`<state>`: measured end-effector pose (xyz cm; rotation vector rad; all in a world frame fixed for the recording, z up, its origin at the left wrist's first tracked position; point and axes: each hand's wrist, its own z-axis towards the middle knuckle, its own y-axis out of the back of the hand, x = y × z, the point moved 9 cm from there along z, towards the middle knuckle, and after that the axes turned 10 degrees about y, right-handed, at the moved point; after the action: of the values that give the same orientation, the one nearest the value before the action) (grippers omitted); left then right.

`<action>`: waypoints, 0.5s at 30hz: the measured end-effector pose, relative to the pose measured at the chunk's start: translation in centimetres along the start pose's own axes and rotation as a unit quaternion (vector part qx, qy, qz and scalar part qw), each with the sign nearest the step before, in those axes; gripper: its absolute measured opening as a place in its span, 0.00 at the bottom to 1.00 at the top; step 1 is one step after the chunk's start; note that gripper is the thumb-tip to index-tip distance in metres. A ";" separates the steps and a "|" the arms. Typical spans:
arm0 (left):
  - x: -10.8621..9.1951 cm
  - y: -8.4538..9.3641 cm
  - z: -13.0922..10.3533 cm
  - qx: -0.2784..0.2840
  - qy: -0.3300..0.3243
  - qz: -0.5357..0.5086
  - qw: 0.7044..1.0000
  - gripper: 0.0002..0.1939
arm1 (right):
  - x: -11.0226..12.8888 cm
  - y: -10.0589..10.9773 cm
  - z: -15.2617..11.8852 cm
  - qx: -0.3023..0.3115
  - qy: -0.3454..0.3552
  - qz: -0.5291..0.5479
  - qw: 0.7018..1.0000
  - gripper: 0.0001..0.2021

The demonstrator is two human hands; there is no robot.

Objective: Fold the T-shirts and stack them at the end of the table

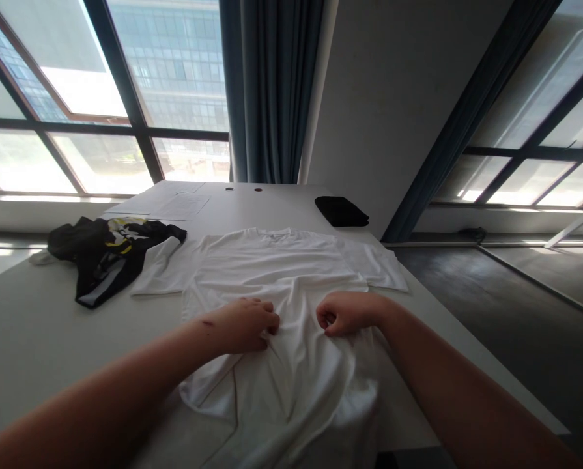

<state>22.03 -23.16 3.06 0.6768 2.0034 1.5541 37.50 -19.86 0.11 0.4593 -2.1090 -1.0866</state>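
Observation:
A white T-shirt (276, 267) lies spread flat on a pale table (42, 332), collar pointing away from me, its hem hanging over the near edge. My left hand (245, 324) rests on the shirt's middle with fingers curled, pinching a fold of the fabric. My right hand (344, 312) sits a little to the right, closed into a fist on the cloth, gripping it as well. Creases run from both hands down toward the hem.
A crumpled black garment with yellow and white print (108, 254) lies at the table's left. A folded black cloth (341, 210) sits at the far right. Sheets of paper (181, 205) lie near the far edge. Windows and a curtain stand behind; the floor drops off to the right.

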 end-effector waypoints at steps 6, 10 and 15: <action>1.4 0.0 -1.9 -0.006 -0.063 -0.154 0.986 0.14 | -1.1 -2.2 -1.0 0.096 -0.021 0.114 0.989 0.07; 3.1 -0.1 -2.2 0.038 -0.076 -0.261 0.962 0.08 | -1.2 -3.2 -1.4 0.140 -0.044 0.191 0.971 0.09; 7.0 0.6 -1.0 -0.128 -0.001 -0.258 0.958 0.16 | -1.3 3.2 0.2 -0.232 0.042 0.095 0.967 0.14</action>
<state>16.20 -19.08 3.18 0.0402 1.7454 1.4414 38.30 -17.09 2.04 0.0724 -1.7095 -1.3659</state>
